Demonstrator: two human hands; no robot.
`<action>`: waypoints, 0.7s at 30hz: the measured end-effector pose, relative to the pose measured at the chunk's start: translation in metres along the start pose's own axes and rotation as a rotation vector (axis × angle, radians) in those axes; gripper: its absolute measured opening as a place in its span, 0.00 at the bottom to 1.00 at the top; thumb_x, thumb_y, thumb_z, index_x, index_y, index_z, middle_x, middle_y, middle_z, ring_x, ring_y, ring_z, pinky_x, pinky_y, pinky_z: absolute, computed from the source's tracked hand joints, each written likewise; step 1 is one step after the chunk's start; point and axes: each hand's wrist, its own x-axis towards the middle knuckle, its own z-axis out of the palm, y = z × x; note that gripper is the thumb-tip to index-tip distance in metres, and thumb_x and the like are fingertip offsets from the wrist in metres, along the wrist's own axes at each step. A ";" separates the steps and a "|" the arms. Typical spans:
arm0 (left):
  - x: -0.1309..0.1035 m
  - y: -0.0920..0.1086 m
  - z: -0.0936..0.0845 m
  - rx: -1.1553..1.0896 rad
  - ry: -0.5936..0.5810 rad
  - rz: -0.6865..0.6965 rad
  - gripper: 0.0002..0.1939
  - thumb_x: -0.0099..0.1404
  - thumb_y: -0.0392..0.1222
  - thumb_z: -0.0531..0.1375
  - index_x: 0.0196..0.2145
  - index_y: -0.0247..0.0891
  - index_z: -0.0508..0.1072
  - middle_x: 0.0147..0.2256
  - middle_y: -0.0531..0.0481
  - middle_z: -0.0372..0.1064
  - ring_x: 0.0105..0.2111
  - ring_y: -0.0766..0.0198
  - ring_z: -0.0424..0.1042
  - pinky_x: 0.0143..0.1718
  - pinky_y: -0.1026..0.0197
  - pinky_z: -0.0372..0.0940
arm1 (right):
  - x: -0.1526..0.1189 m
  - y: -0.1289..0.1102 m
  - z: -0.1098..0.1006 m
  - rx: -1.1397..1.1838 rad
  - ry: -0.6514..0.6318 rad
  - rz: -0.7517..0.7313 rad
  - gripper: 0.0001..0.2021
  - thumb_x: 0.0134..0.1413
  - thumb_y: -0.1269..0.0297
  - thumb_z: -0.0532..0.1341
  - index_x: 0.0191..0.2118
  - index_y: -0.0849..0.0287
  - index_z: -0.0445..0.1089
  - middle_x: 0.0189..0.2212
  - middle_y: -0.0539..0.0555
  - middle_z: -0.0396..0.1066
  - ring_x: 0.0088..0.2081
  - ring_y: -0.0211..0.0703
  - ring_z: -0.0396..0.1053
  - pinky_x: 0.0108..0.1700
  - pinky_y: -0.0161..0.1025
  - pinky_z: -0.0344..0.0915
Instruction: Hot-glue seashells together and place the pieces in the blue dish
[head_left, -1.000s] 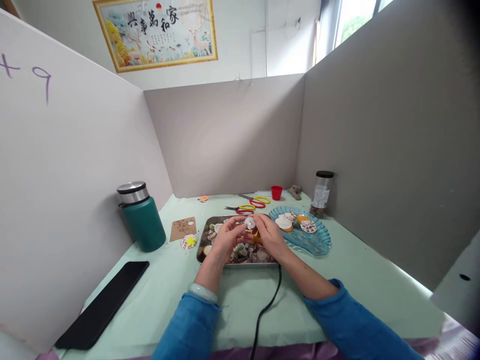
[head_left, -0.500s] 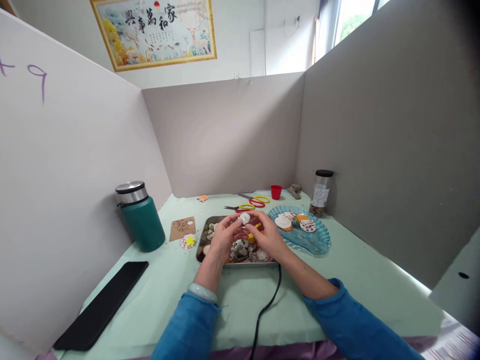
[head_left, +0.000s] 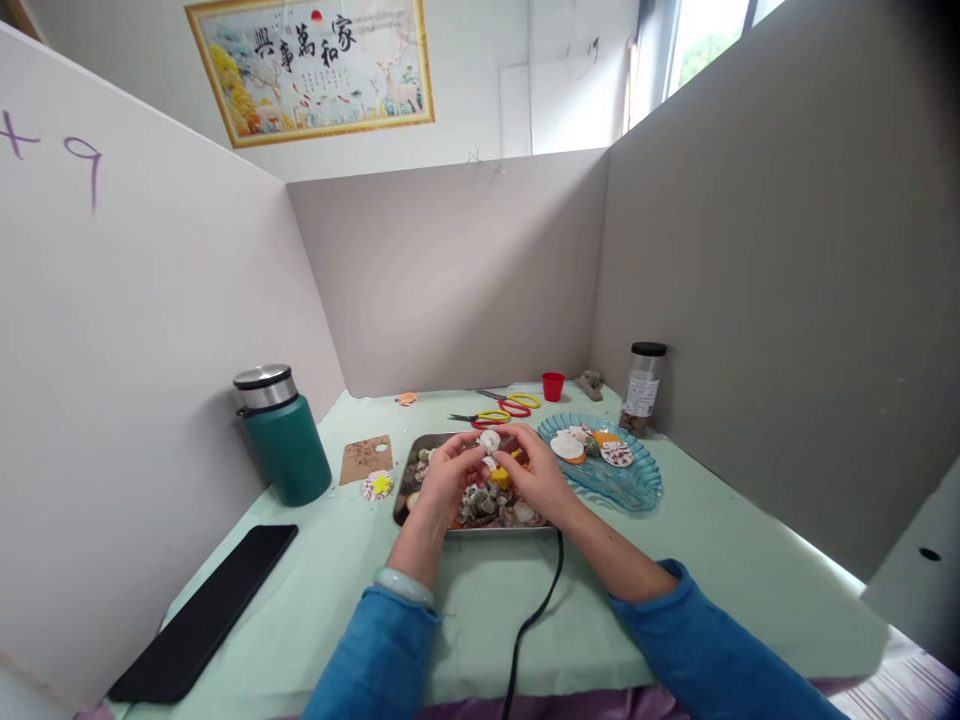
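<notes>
Between the fingertips of both my hands is a small white shell [head_left: 489, 441], held up over a metal tray. My left hand [head_left: 450, 478] pinches it from the left, and my right hand [head_left: 536, 475] grips it from the right. Beneath them the metal tray [head_left: 480, 533] holds many shells and small stones [head_left: 484, 505], with a yellow piece [head_left: 501, 476] among them. My hands and wrists hide part of the tray. To the right, a blue scalloped plate [head_left: 637, 485] carries white, orange and speckled pieces.
Red-and-yellow scissors [head_left: 491, 418] lie behind the tray, near a red cup [head_left: 553, 387]. A jar [head_left: 642, 390] stands at the back right. Left are a green bottle [head_left: 289, 450], a brown card [head_left: 366, 460], a round decorated piece [head_left: 377, 486] and a black pad [head_left: 206, 610]. A black cable [head_left: 532, 620] runs forward.
Both hands keep hold of the white shell, which seems slightly turned in the fingers. The whole view has shifted very slightly.
</notes>
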 end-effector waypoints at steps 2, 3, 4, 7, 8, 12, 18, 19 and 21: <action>0.000 0.000 0.000 0.006 -0.006 -0.003 0.21 0.47 0.42 0.70 0.39 0.33 0.74 0.25 0.52 0.71 0.19 0.72 0.67 0.21 0.68 0.59 | -0.001 -0.002 -0.001 -0.003 -0.010 -0.012 0.14 0.56 0.68 0.57 0.49 0.55 0.67 0.47 0.56 0.67 0.39 0.43 0.69 0.39 0.39 0.67; 0.000 0.000 0.000 0.009 -0.008 -0.008 0.21 0.47 0.42 0.70 0.39 0.33 0.74 0.25 0.52 0.70 0.19 0.71 0.67 0.21 0.68 0.59 | -0.001 -0.002 -0.001 -0.006 -0.018 -0.018 0.15 0.56 0.68 0.57 0.50 0.55 0.67 0.48 0.57 0.66 0.40 0.43 0.69 0.39 0.39 0.67; 0.000 0.000 0.000 0.011 -0.008 -0.012 0.21 0.47 0.43 0.70 0.39 0.33 0.74 0.24 0.52 0.70 0.19 0.71 0.67 0.20 0.67 0.59 | -0.001 -0.003 -0.001 -0.012 -0.027 -0.023 0.15 0.57 0.69 0.56 0.50 0.55 0.67 0.48 0.57 0.66 0.40 0.43 0.68 0.39 0.39 0.67; 0.000 0.000 0.001 0.023 -0.006 -0.015 0.22 0.46 0.43 0.70 0.39 0.33 0.74 0.24 0.52 0.70 0.19 0.70 0.67 0.20 0.67 0.59 | -0.002 -0.002 -0.001 -0.030 -0.049 -0.028 0.16 0.57 0.69 0.56 0.51 0.55 0.66 0.49 0.57 0.66 0.40 0.43 0.68 0.39 0.39 0.67; 0.000 0.000 0.001 0.028 -0.011 -0.012 0.22 0.47 0.44 0.70 0.39 0.33 0.74 0.24 0.52 0.70 0.19 0.70 0.67 0.20 0.67 0.59 | -0.002 -0.001 -0.001 -0.031 -0.048 -0.027 0.16 0.57 0.69 0.56 0.51 0.55 0.66 0.49 0.57 0.66 0.40 0.43 0.68 0.39 0.39 0.67; -0.002 0.002 0.004 0.079 -0.026 0.005 0.21 0.49 0.46 0.69 0.40 0.33 0.74 0.26 0.51 0.71 0.18 0.70 0.67 0.21 0.66 0.59 | -0.001 0.001 -0.001 -0.005 -0.023 -0.004 0.15 0.59 0.66 0.55 0.51 0.56 0.66 0.49 0.57 0.67 0.45 0.45 0.67 0.45 0.42 0.66; -0.001 -0.001 0.004 0.247 0.044 0.114 0.21 0.51 0.48 0.67 0.39 0.33 0.74 0.26 0.52 0.70 0.16 0.74 0.61 0.19 0.67 0.58 | -0.001 -0.003 -0.003 0.143 -0.038 0.161 0.15 0.61 0.61 0.52 0.51 0.56 0.66 0.44 0.56 0.70 0.39 0.44 0.69 0.40 0.41 0.68; 0.000 -0.001 0.004 0.268 0.065 0.154 0.21 0.50 0.47 0.68 0.39 0.34 0.74 0.27 0.52 0.70 0.17 0.74 0.61 0.19 0.67 0.58 | -0.001 -0.002 -0.003 0.165 -0.043 0.179 0.15 0.61 0.60 0.52 0.51 0.56 0.66 0.41 0.55 0.70 0.36 0.43 0.69 0.37 0.40 0.68; 0.000 -0.002 0.004 0.300 0.081 0.232 0.21 0.50 0.45 0.68 0.41 0.36 0.74 0.31 0.52 0.70 0.20 0.73 0.63 0.22 0.67 0.61 | -0.001 -0.001 -0.002 0.190 -0.037 0.202 0.16 0.61 0.58 0.52 0.50 0.56 0.67 0.35 0.53 0.69 0.33 0.42 0.68 0.34 0.38 0.68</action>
